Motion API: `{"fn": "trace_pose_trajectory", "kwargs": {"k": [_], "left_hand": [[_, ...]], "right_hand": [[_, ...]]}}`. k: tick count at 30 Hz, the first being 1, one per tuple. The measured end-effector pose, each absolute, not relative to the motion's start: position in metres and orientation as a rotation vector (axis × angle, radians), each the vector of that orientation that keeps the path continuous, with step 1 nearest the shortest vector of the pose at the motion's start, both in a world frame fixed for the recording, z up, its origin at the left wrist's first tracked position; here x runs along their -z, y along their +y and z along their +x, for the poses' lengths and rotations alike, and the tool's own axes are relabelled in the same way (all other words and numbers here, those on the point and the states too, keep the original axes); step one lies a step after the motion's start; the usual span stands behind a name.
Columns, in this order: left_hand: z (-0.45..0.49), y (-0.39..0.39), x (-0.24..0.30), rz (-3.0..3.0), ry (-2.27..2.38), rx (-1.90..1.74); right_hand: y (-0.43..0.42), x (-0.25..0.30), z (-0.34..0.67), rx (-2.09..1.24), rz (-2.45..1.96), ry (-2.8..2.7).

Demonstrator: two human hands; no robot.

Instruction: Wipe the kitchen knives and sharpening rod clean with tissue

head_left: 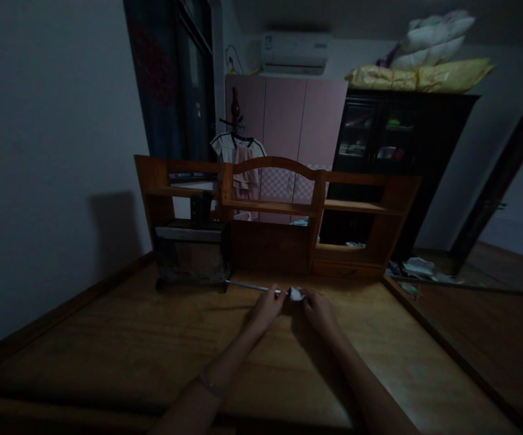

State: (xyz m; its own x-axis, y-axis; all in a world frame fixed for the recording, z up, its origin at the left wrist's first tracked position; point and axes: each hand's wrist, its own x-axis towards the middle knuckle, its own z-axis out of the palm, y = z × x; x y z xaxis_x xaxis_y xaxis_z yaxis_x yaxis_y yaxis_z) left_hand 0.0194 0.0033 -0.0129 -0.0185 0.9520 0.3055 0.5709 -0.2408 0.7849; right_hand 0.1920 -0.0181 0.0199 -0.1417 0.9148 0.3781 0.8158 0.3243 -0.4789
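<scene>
Over the wooden desktop (175,350), my left hand (269,302) is closed around a thin metal rod (247,285) whose far end points left. My right hand (318,305) pinches a small white crumpled piece (296,294), maybe tissue or cloth, at the rod's right end. A dark patch shows beside the white piece, too dim to make out. The two hands are close together but apart. Left of the rod stands a dark box-like case (191,257) on small feet, and the rod's tip comes near its lower right corner.
A wooden shelf unit (268,208) runs along the back of the desktop, with a small drawer (347,270) at right. A wall (53,181) bounds the left side. The right edge has a raised wooden rim (442,344). The room is dim.
</scene>
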Motion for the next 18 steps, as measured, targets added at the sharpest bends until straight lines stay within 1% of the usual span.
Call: {"fn": "trace_pose_trajectory", "kwargs": {"k": [13, 18], "left_hand": [[0.022, -0.009, -0.003, 1.775, 1.6, -1.112], [0.021, -0.009, -0.001, 1.823, 1.613, -1.107]], "right_hand": [[-0.016, -0.02, 0.195, -0.212, -1.448, -2.04], [-0.016, -0.021, 0.195, -0.194, -1.453, -2.094]]}}
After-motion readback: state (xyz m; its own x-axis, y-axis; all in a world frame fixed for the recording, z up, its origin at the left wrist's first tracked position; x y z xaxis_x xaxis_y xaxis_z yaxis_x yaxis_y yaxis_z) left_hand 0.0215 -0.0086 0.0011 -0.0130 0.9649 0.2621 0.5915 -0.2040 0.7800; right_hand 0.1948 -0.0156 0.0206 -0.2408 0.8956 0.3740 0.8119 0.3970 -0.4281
